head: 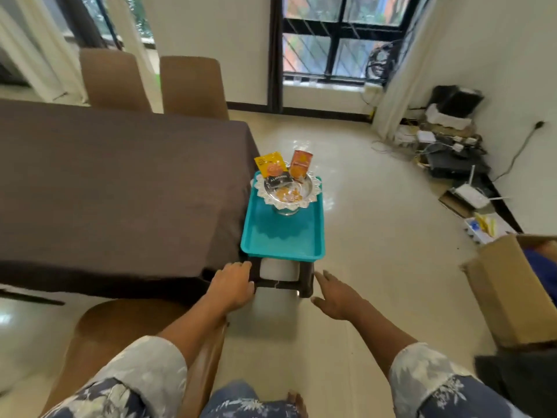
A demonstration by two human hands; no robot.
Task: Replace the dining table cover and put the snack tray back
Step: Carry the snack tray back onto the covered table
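A teal snack tray (283,239) rests on a small dark stool (306,280) beside the dining table. On the tray's far end stands a silver scalloped bowl (287,194) with snack packets (271,167) propped in it. A dark brown cover (120,182) lies spread over the table and hangs over its edges. My left hand (230,285) hovers near the stool's near-left corner, just below the tray, fingers slightly curled and holding nothing. My right hand (339,297) is spread flat, fingers apart, just right of the stool's near-right leg.
Two brown chairs (193,86) stand at the table's far side and another chair (126,336) is under my left arm. An open cardboard box (512,291) sits on the floor at the right. Cables, routers and boxes (446,146) clutter the far right corner.
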